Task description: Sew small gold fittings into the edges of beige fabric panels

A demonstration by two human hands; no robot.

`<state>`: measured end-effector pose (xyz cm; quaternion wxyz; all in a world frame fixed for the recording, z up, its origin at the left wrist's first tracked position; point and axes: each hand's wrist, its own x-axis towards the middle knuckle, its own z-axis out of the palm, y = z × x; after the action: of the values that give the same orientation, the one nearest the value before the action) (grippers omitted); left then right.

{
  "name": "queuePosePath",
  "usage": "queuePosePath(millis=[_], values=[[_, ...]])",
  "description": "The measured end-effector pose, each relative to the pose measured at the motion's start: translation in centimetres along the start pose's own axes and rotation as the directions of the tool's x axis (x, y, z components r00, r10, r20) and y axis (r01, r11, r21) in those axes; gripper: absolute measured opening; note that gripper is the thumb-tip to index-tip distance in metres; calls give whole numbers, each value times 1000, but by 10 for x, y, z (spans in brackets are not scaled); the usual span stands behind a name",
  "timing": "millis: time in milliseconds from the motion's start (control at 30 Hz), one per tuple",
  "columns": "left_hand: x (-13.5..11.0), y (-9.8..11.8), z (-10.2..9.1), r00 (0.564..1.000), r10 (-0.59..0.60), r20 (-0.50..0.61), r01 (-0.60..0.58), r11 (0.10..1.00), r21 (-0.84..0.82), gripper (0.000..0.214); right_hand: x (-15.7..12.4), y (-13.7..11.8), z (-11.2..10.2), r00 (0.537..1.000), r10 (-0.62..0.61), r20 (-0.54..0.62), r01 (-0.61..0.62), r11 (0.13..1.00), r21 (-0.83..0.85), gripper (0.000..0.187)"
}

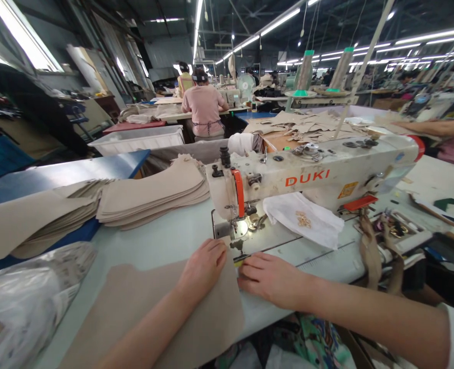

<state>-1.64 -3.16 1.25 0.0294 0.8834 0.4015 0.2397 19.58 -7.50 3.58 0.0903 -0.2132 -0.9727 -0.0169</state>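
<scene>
A large beige fabric piece [150, 287] lies on the pale sewing table in front of me, its right end near the machine's needle. My left hand [206, 264] rests on it, fingers curled and closed at its upper corner. Just to the right of the fabric's edge, my right hand [269, 282] lies palm down with its fingers slightly apart, by the front edge of the machine bed. The white sewing machine [269, 179] has an orange lever, and its lit needle area [240, 227] is just beyond my hands.
Stacked beige pieces [153, 192] lie left of the machine, with more cut pieces [31, 220] beside them. A clear plastic bag [31, 297] sits front left. A white cloth [304, 218] holds small tan bits. A parts tray [399, 228] stands right. Other people work nearby.
</scene>
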Motion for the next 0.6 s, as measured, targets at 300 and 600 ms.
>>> queuePosePath(millis=[300, 600], values=[[-3, -1, 3, 996, 83, -32, -80, 994, 68, 20, 31, 6, 29, 984, 118, -133, -117, 993, 17, 13], [-3, 2, 2, 994, 105, -28, -101, 989, 112, 26, 20, 2, 33, 992, 56, -112, -42, 992, 121, 23]])
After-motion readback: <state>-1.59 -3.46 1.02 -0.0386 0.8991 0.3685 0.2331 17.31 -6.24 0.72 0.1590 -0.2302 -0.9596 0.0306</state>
